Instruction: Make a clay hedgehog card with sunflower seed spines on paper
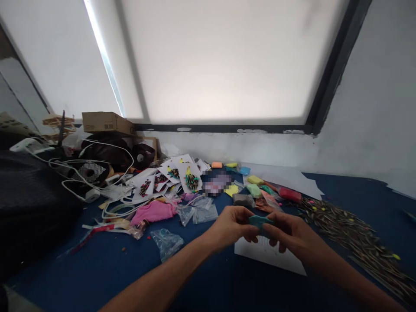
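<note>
A teal lump of modelling clay (260, 221) is pinched between my two hands above the table. My left hand (232, 225) grips its left end with thumb and fingers. On the other end, the thumb and fingertips of my right hand (289, 232) are closed. Below both hands lies a white sheet of paper (271, 255), partly hidden by them, with faint marks on it. Just beyond the hands are a dark grey packet (243, 200), an orange-brown packet (264, 204) and a pale green block of clay (254, 190).
Sunflower seeds and thin sticks (347, 229) spread along the right. White cards with seed-and-clay pictures (191, 177) pile up behind. A pink cloth-like piece (156, 211), clear plastic bags (167, 242), white cables (97, 188) and a cardboard box (107, 122) crowd the left. A red packet (290, 195) sits behind.
</note>
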Demonstrator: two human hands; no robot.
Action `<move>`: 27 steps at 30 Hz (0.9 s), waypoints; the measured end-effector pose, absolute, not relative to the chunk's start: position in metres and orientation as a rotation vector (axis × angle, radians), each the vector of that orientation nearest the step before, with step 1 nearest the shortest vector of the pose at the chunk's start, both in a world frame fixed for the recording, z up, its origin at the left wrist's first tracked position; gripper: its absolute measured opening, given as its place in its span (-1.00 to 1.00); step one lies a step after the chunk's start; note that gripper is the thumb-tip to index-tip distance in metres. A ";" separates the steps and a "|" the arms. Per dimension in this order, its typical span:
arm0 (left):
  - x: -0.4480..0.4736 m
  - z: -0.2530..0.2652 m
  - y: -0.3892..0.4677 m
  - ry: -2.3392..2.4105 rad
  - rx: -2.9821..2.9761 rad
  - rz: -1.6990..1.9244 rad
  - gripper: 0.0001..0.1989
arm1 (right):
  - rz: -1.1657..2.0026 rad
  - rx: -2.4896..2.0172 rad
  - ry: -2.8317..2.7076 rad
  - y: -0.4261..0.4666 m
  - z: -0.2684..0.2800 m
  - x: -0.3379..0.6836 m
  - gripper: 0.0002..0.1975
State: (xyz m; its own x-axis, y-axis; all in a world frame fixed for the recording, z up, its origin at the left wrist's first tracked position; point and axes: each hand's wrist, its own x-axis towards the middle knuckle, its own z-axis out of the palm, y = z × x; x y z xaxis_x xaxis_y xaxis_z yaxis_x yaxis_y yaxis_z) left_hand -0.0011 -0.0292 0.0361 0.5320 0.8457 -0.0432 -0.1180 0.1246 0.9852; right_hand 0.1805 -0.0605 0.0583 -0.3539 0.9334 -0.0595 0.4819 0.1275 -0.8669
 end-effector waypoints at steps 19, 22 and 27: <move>-0.004 0.037 -0.029 0.767 1.230 0.811 -0.63 | 1.014 -1.386 -1.872 -0.060 0.060 0.180 -0.54; -0.002 0.035 -0.029 0.753 1.210 0.847 -0.61 | 0.942 -1.386 -1.895 -0.061 0.057 0.180 -0.55; -0.002 0.032 -0.028 0.742 1.244 0.847 -0.64 | 0.761 -1.344 -1.855 -0.063 0.051 0.179 -0.63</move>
State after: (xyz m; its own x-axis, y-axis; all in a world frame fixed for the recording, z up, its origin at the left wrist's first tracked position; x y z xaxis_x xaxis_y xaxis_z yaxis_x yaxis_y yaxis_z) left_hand -0.0025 -0.0280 0.0324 0.5012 0.8649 -0.0255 -0.1388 0.1095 0.9843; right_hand 0.1786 -0.0633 0.0514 -0.2056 0.9570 0.2046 0.5375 0.2852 -0.7936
